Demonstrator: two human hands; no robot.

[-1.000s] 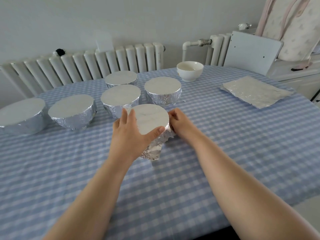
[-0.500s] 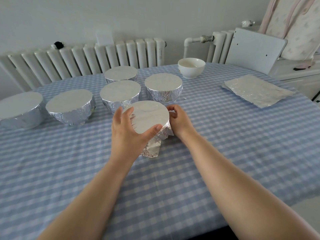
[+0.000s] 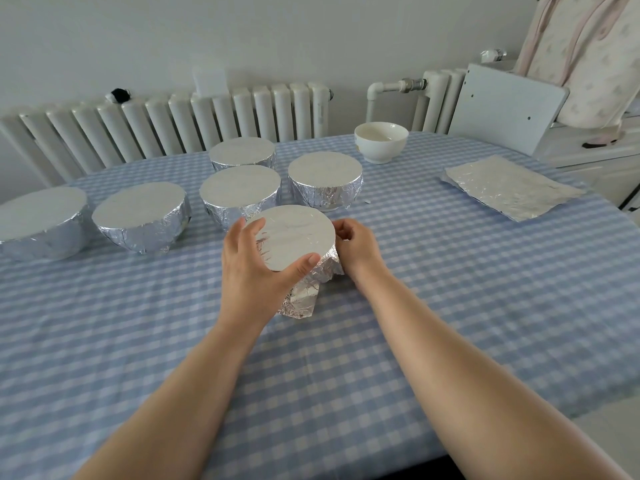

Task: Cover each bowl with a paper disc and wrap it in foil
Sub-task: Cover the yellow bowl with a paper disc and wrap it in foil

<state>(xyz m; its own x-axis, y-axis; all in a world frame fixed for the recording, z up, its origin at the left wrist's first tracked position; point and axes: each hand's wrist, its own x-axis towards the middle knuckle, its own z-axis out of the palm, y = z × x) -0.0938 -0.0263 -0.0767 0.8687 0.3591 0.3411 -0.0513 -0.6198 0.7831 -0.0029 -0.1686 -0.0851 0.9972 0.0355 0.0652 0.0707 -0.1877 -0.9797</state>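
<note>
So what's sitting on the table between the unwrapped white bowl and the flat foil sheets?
Nothing: in the head view, only bare checked tablecloth runs between the white bowl and the foil sheets.

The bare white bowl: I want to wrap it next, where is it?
The bare white bowl stands at the table's far edge, right of centre, behind the wrapped bowls and left of the foil sheets.
</note>
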